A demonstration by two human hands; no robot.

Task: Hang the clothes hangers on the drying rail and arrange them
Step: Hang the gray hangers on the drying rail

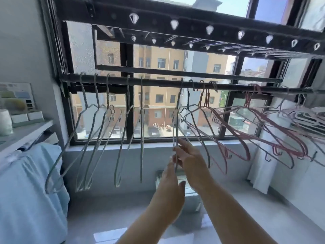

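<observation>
A dark drying rail [158,82] runs across the window. Several pale grey wire hangers [98,131] hang spaced apart along its left half. Pink hangers [233,131] and dark blue-grey ones crowd together on the right half. One pale hanger [176,120] hangs edge-on near the rail's middle. My right hand [190,160] pinches its lower end. My left hand [169,187] is raised just below and left of it, fingers reaching up beside the same hanger; whether it holds the wire is unclear.
A black overhead drying rack [193,27] with hanger holes hangs above the rail. A light blue cloth-covered bulk [29,182] and a shelf [22,132] stand at left. White cloth [263,164] hangs at right. A folded item lies on the white sill [246,208] below.
</observation>
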